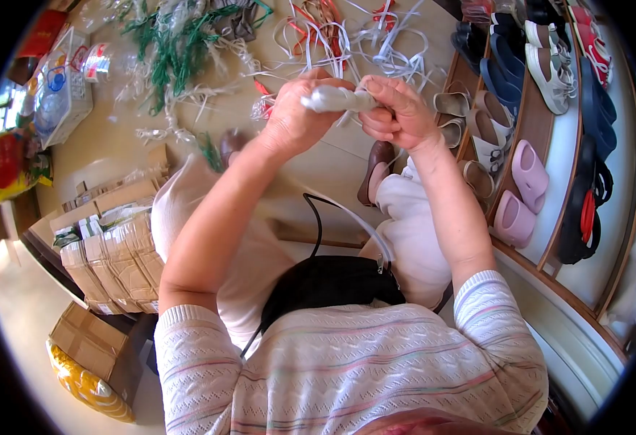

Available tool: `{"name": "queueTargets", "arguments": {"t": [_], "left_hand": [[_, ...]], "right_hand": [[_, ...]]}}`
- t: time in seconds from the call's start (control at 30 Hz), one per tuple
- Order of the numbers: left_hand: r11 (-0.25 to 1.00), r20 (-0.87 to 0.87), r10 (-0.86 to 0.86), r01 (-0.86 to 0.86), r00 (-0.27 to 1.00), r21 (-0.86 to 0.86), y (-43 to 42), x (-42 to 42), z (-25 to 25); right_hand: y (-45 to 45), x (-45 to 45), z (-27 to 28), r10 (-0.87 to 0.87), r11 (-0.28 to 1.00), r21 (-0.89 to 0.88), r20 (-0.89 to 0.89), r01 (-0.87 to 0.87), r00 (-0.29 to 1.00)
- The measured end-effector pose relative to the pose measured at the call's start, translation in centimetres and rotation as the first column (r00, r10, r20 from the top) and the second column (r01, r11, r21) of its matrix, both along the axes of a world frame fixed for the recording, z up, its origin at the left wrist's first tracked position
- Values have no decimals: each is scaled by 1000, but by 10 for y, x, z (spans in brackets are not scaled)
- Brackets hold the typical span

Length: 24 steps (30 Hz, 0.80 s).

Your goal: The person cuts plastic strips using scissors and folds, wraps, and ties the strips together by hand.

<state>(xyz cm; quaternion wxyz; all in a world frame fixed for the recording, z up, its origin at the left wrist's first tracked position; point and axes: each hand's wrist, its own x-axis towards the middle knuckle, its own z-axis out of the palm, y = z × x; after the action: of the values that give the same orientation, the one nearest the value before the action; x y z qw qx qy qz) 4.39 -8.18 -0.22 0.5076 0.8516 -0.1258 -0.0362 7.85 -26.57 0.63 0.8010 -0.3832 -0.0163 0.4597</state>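
Note:
In front of my body, my left hand [296, 112] is closed around one side of a twisted white plastic cord bundle [329, 98]. My right hand [399, 112] pinches its right end between thumb and curled fingers. The bundle's rounded end points left and looks slightly blurred. Some of the left fingers are hidden behind it. A loose white strip [347, 210] hangs over my lap near a black bag [332, 286]. On the floor beyond my hands lie tangled white plastic strips [398, 45] with red strips [327, 29] among them.
Green netting [176, 51] lies at the upper left beside a clear plastic bottle [104, 63] and a white basket [64, 94]. Flattened cardboard [115, 254] and a cardboard box [89, 341] stand on the left. A shoe rack [528, 268] with several shoes lines the right.

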Motion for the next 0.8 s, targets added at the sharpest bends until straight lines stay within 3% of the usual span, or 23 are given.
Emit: {"name": "queueTargets", "arguments": {"t": [0.03, 0.13, 0.2, 0.23, 0.3, 0.4, 0.5, 0.6, 0.73, 0.8], "left_hand": [[998, 65, 33, -30, 997, -48, -3, -1, -9], [996, -153, 12, 2, 988, 92, -4, 0, -9], [996, -223, -20, 39, 975, 82, -8, -4, -9], [995, -257, -36, 57, 966, 76, -10, -7, -10], [998, -313, -58, 48, 948, -42, -12, -8, -11], [964, -478, -76, -58, 875, -259, -16, -9, -11], [917, -588, -66, -184, 806, -355, -21, -8, -11], [919, -571, -2, -224, 821, -325, -27, -11, -13], [927, -464, 71, -230, 883, -297, -30, -14, -13], [912, -504, 63, -254, 861, -321, -29, -13, -14]], "right_hand": [[2, -1, 1, -35, 999, -40, -33, 34, 999], [8, -2, 1, -169, 977, -148, -95, 154, 981], [9, -2, -6, -285, 944, -197, -89, 264, 954], [11, -3, -9, -284, 924, -265, 5, 275, 959], [14, -5, -13, -255, 865, -394, 189, 311, 948], [17, -7, -11, -254, 811, -458, 284, 363, 925], [17, -8, -8, -297, 818, -444, 219, 366, 929], [14, -7, -8, -379, 853, -384, 9, 353, 925], [6, -2, -16, -403, 914, -177, -273, 366, 874], [1, 1, -20, -356, 927, -42, -416, 373, 837]]}}
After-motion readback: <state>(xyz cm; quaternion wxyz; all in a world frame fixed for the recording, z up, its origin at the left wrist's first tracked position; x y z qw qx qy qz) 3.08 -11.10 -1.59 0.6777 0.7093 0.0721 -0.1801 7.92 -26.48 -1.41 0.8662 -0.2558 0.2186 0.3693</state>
